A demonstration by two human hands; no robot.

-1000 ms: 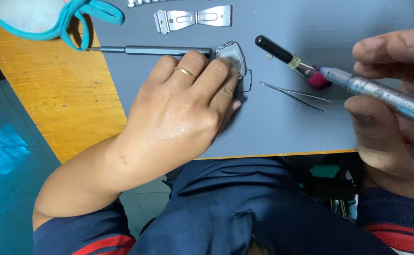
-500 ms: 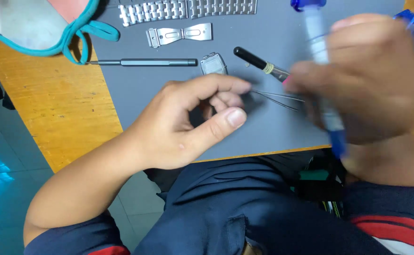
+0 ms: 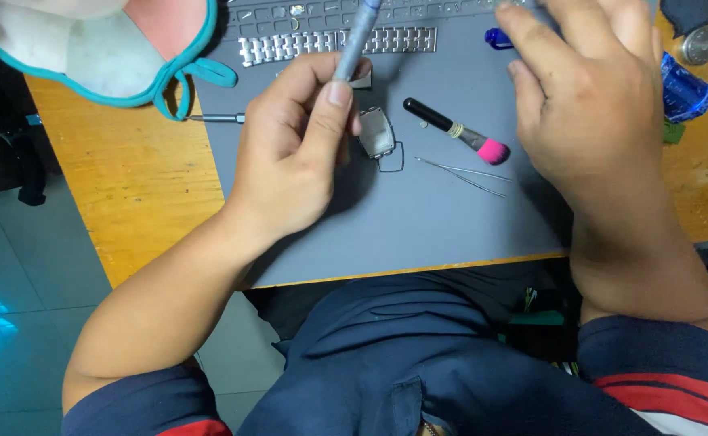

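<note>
Slim grey metal tool [image 3: 355,40], near-upright, tilted right, above grey mat; top out of frame.

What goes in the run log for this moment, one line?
left hand: grips grey pen-like tool | right hand: raised over grey mat, empty as far as visible | watch case, brush, tweezers: on mat

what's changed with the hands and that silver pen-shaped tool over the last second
The slim silver pen-shaped tool went from the right hand to the left hand, which lifted off the small rectangular metal watch case and now pinches the tool upright. The right hand now hovers with nothing visibly in it. Watch case, pink-tipped black brush and thin metal tweezers stayed on the grey mat.
</note>
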